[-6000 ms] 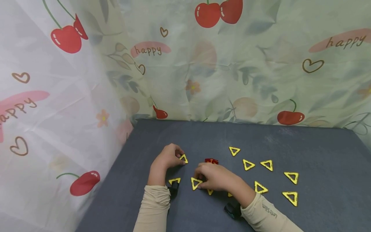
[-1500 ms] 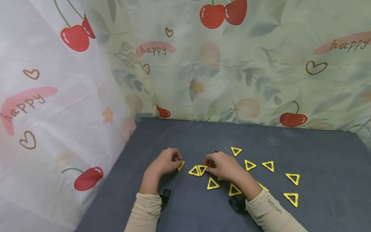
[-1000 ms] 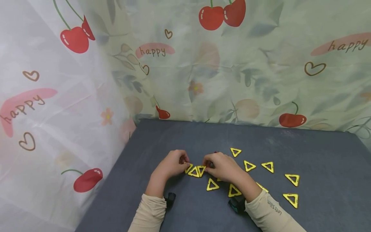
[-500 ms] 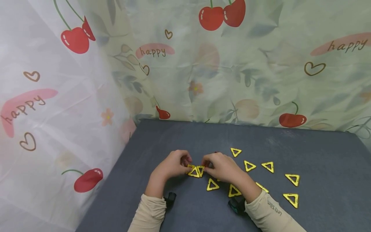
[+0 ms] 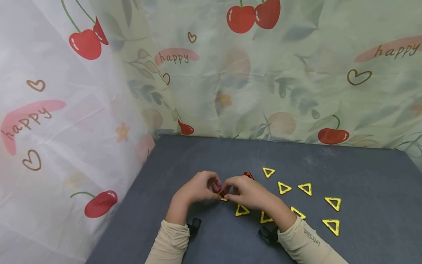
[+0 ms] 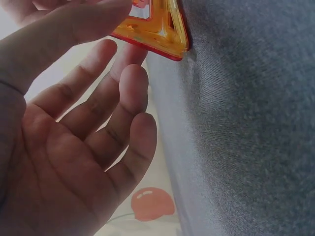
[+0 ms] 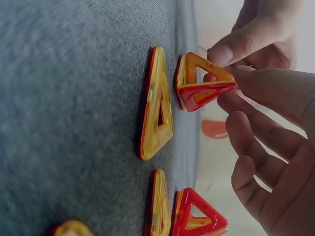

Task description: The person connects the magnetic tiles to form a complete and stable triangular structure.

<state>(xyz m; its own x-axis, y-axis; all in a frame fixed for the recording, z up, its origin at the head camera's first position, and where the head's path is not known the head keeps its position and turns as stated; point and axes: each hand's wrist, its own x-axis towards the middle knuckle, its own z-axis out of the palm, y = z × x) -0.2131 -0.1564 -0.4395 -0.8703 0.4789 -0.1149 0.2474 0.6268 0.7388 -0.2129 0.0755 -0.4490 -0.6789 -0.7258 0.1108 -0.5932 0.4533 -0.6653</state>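
Observation:
Two triangular magnetic tiles [image 7: 194,69] stand tilted up from a third lying on the table, their tops leaning together in a small pyramid. In the head view this pyramid [image 5: 223,196] is mostly hidden between my hands. My left hand [image 5: 197,187] pinches one raised tile between thumb and fingers. In the left wrist view, that tile's yellow face [image 6: 165,39] has a red edge beneath. My right hand [image 5: 245,190] pinches the top of the other raised tile, its fingertips meeting those of the left hand. The lower fingers of the right hand [image 7: 275,147] are spread loosely.
Several yellow triangle tiles lie flat to the right, including one tile [image 5: 304,189] and another [image 5: 332,226]. One flat tile [image 5: 242,210] is just in front of the hands. A red-and-yellow tile piece [image 5: 248,175] stands behind the right hand. Patterned cloth [image 5: 263,91] borders the dark table [image 5: 372,176].
My left hand brought its tile rightward against the flat middle tile, beside the one at my right hand. Both side tiles have since been folded up, showing red, and the hands have come together.

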